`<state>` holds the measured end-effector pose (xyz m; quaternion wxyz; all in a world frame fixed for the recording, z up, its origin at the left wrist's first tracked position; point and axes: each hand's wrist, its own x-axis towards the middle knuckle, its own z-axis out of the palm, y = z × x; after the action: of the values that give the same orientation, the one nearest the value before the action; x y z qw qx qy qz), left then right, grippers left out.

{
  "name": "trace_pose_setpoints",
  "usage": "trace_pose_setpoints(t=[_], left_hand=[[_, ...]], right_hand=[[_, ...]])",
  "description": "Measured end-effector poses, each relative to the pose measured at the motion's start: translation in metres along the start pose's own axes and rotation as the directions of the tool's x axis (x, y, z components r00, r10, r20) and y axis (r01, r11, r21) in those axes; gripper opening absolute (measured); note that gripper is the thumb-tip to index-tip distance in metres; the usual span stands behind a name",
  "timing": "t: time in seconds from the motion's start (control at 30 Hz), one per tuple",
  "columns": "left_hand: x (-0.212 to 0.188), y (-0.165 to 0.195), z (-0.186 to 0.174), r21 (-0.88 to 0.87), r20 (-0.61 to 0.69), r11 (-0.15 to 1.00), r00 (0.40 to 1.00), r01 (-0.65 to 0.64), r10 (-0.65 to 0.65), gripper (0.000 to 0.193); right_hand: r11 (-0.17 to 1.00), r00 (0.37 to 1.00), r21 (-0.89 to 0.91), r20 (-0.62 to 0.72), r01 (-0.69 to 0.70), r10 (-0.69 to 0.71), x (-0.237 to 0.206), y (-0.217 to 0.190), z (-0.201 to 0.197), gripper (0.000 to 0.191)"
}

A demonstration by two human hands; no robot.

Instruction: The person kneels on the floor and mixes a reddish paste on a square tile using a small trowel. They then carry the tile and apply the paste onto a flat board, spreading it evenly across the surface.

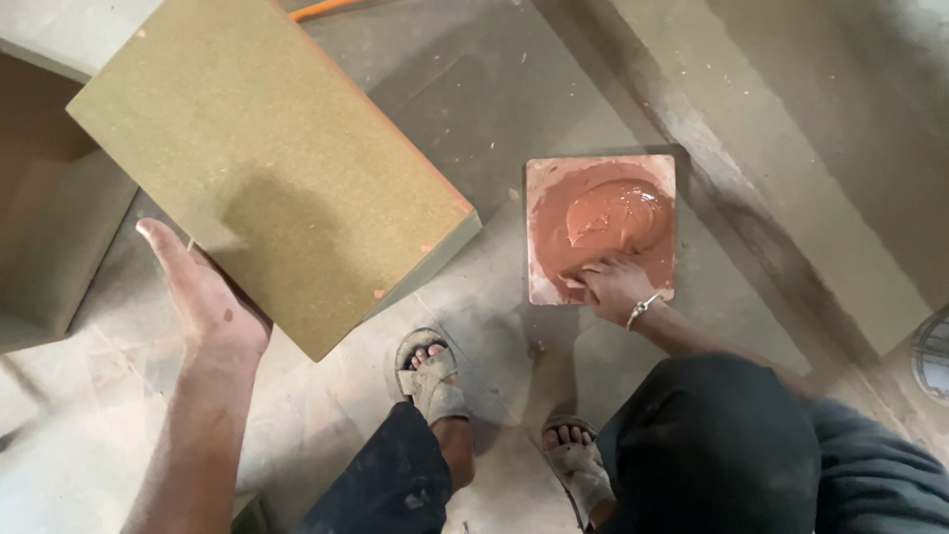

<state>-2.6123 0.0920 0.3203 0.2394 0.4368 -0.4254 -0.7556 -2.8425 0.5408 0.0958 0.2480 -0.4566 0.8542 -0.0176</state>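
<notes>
My left hand (pixel 208 302) is at lower left of frame, palm open, fingers straight and held together, thumb edge against the lower-left edge of the board (pixel 267 163). The board is olive-green, rectangular, and fills the upper left of frame. Its long axis runs from upper left to lower right; one corner points at centre frame, another down toward my sandalled feet (pixel 435 376).

My right hand (pixel 613 287) is at centre right, fingers curled down into the reddish-brown paste (pixel 608 213); whether they pinch anything I cannot tell. The paste lies on a square tile (pixel 539 287) on the floor (pixel 474 89), right of the board and apart from it. A metal bangle (pixel 643 310) is on the right wrist.
</notes>
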Motion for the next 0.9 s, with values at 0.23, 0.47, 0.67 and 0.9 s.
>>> trace_pose_setpoints(t=[0.23,0.47,0.67,0.9], left_hand=[[-0.010,0.000,0.004,0.041,-0.001,0.999,1.000,-0.030,0.030,0.081],[-0.005,-0.004,0.002,-0.029,0.046,0.997,0.996,-0.074,0.076,0.073],[-0.006,0.012,0.000,0.046,-0.109,0.986,0.980,-0.163,0.167,0.070],[0.016,0.035,0.004,0.652,-0.027,0.513,0.660,-0.558,0.751,0.054]], right_hand=[[0.996,0.991,-0.075,-0.133,-0.041,0.031,-0.008,0.003,0.020,0.050],[0.975,0.942,-0.149,-0.316,-0.167,0.113,-0.018,0.009,0.007,0.030],[0.949,0.963,0.177,-0.014,-0.261,0.267,-0.006,0.014,-0.035,0.032],[0.783,0.901,0.513,-0.412,0.351,-0.134,0.051,-0.003,-0.197,0.030]])
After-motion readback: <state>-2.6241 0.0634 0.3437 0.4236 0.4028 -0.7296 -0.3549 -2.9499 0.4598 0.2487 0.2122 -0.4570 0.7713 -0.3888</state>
